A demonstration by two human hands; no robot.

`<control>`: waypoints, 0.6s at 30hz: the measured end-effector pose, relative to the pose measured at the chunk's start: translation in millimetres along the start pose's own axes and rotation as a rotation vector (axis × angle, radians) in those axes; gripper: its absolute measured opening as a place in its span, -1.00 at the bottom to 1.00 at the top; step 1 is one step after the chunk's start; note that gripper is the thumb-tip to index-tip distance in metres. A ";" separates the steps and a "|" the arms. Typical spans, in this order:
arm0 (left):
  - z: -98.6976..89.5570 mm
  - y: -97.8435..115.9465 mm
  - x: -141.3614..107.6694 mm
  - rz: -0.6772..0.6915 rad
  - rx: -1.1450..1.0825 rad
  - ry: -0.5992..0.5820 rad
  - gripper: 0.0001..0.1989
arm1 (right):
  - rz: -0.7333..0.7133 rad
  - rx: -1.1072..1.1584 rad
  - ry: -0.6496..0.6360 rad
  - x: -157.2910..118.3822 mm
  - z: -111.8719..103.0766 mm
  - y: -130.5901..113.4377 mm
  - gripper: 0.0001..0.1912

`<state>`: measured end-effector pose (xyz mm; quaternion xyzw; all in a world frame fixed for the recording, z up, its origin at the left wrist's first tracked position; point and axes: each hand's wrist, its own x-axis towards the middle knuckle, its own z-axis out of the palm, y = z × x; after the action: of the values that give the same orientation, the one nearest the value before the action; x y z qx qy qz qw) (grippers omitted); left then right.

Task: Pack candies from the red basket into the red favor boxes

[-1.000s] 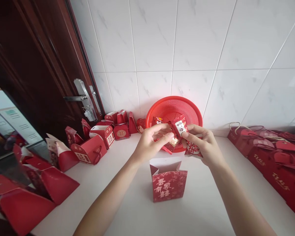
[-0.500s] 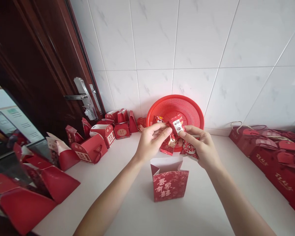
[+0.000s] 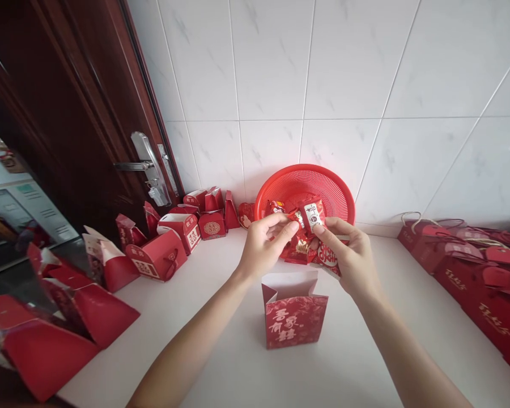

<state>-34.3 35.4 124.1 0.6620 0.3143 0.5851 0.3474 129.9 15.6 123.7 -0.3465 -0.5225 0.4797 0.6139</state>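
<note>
Several red-wrapped candies (image 3: 313, 215) are bunched between my two hands, in front of the basket and above an open gift box. My left hand (image 3: 261, 243) is closed, thumb and fingers pinching wrappers on the left of the bunch. Closed too, my right hand (image 3: 355, 260) grips the candy with the white label and has another red packet (image 3: 326, 258) under its fingers. Just below the hands stands the red gift box (image 3: 296, 322), upright, its top open and white inside, with pale characters on the front. Fingers hide part of the candies.
A red plastic basket (image 3: 347, 195) leans against the tiled wall with some wrapped packets in it. Folded red boxes (image 3: 155, 255) line the left of the white table (image 3: 221, 340). Red gift bags (image 3: 454, 277) with cord handles lie along the right. A dark door (image 3: 89, 102) stands at left.
The white-labelled candy has turned more upright and the wrappers have shifted slightly between my fingers. Both hands stay over the gift box. The view has moved a little.
</note>
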 end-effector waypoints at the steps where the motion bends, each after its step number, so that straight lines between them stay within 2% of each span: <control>1: -0.7 0.9 0.4 -0.010 -0.010 -0.018 -0.77 | -0.019 -0.030 0.011 -0.2 -0.1 -0.4 -0.64; 5: -4.8 8.2 0.9 -0.028 -0.033 -0.085 -0.75 | -0.050 -0.086 -0.006 -0.7 -3.0 -3.0 -0.65; 11: -21.8 27.7 -6.1 -0.071 0.033 -0.244 -0.70 | -0.003 -0.107 -0.162 -5.7 -8.9 -13.1 -0.69; 13: -31.9 35.7 -11.0 -0.079 0.135 -0.307 -0.68 | 0.018 -0.108 -0.187 -8.2 -9.5 -16.0 -0.69; 15: -42.4 42.4 -16.8 -0.076 0.289 -0.380 -0.74 | 0.021 -0.118 -0.198 -9.6 -9.5 -17.3 -0.70; 18: -53.3 45.8 -26.3 -0.080 0.539 -0.549 -0.80 | -0.005 -0.152 -0.235 -9.6 -8.6 -16.7 -0.72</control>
<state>-89.9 -7.0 151.3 0.8487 0.3776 0.2688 0.2546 142.2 2.2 134.3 -0.3323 -0.6265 0.4743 0.5216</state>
